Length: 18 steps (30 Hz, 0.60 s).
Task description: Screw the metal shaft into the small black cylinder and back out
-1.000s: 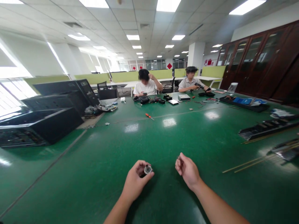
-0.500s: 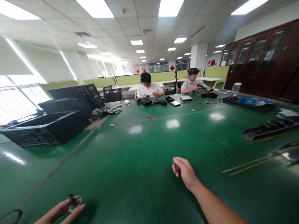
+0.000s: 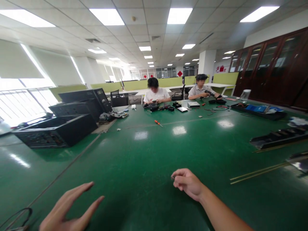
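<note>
My left hand (image 3: pixel 69 208) is over the green table (image 3: pixel 134 166) at the lower left, thumb and fingers spread wide with nothing between them. Close by, a black cable loop (image 3: pixel 27 215) shows at the bottom left corner, beside an object cut off by the picture edge. My right hand (image 3: pixel 189 183) hovers over the table right of centre, its thumb and fingertips pinched together. A tiny dark bit peeks out at those fingertips, too small to name. Farther off lies an orange-handled screwdriver (image 3: pixel 158 123).
Open black computer cases (image 3: pixel 55 128) stand at the left. Thin brass-coloured rods (image 3: pixel 257 173) and a long black tray (image 3: pixel 279 136) lie at the right. Across the table two people (image 3: pixel 157 94) handle parts among black pieces and a white box (image 3: pixel 193 104).
My left hand has let go of the dark cylindrical part with a pale round base and moved up and right, fingers spreading. My right hand has shifted slightly left and down, still pinched.
</note>
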{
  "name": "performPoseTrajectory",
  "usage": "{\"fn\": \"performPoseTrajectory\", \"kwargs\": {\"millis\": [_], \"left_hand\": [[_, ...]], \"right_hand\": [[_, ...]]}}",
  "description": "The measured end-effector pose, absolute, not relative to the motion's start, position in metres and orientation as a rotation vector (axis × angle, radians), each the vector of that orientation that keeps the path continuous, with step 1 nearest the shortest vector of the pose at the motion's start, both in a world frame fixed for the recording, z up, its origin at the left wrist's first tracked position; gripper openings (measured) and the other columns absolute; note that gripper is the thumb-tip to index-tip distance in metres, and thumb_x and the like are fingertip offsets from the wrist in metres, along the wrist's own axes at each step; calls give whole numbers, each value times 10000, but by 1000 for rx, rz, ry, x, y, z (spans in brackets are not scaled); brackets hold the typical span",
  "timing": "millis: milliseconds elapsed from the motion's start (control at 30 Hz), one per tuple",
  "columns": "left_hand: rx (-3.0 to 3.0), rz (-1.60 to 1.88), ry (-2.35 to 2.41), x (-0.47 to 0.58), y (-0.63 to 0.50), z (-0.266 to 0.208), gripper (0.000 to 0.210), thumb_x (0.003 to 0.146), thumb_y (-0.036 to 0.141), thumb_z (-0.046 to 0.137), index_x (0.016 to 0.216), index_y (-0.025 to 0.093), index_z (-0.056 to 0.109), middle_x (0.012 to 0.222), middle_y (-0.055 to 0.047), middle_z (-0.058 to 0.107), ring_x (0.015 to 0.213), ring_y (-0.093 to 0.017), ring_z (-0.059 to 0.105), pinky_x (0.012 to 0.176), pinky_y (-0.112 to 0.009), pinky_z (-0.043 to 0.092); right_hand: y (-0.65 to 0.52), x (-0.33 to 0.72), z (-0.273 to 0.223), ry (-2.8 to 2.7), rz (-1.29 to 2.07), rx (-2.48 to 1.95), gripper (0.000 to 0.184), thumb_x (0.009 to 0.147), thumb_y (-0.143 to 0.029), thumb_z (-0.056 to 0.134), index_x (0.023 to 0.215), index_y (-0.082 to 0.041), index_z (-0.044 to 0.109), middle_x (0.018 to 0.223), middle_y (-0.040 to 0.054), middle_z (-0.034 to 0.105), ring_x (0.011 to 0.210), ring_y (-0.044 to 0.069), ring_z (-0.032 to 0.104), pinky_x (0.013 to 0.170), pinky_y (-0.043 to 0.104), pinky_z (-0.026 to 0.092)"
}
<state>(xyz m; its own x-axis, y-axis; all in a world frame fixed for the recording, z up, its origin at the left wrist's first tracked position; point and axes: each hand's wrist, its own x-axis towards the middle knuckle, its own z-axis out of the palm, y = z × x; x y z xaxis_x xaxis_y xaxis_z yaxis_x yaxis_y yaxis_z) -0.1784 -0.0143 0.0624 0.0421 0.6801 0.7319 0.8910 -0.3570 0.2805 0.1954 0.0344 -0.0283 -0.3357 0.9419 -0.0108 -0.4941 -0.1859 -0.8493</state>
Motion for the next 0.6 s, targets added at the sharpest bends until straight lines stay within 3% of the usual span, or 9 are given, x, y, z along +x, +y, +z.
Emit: {"fn": "performPoseTrajectory", "kwargs": {"millis": [167, 333, 467, 600], "left_hand": [[-2670, -1139, -1142, -69, 3, 71, 480, 761, 287, 742, 1217, 284, 592, 1097, -54, 682, 980, -218, 649, 841, -330, 544], [-3131, -1239, -829, 14, 24, 54, 345, 803, 204, 705, 1139, 268, 661, 1009, -64, 732, 930, -201, 655, 822, -346, 539], [-3208, -1400, -832, 33, 30, 44, 189, 832, 149, 660, 978, 261, 706, 881, -34, 740, 838, -176, 649, 761, -320, 536], [-3089, -1363, -1029, 7, 28, 55, 145, 841, 207, 651, 969, 248, 707, 877, -36, 732, 828, -176, 662, 742, -293, 555]], "right_hand": [[29, 189, -33, -1029, 1874, -612, 336, 602, -325, 837, 790, -70, 727, 526, 17, 594, 430, 68, 468, 392, 183, 244], [31, 192, -39, -980, 1882, -522, 330, 621, -358, 838, 714, -69, 711, 545, 34, 613, 440, 67, 497, 380, 168, 255], [34, 191, -38, -927, 1890, -487, 327, 613, -352, 846, 654, -71, 684, 546, 31, 600, 457, 78, 521, 386, 166, 282], [35, 190, -31, -940, 1907, -472, 368, 659, -378, 802, 800, -50, 715, 570, 47, 615, 485, 98, 547, 391, 170, 295]]}}
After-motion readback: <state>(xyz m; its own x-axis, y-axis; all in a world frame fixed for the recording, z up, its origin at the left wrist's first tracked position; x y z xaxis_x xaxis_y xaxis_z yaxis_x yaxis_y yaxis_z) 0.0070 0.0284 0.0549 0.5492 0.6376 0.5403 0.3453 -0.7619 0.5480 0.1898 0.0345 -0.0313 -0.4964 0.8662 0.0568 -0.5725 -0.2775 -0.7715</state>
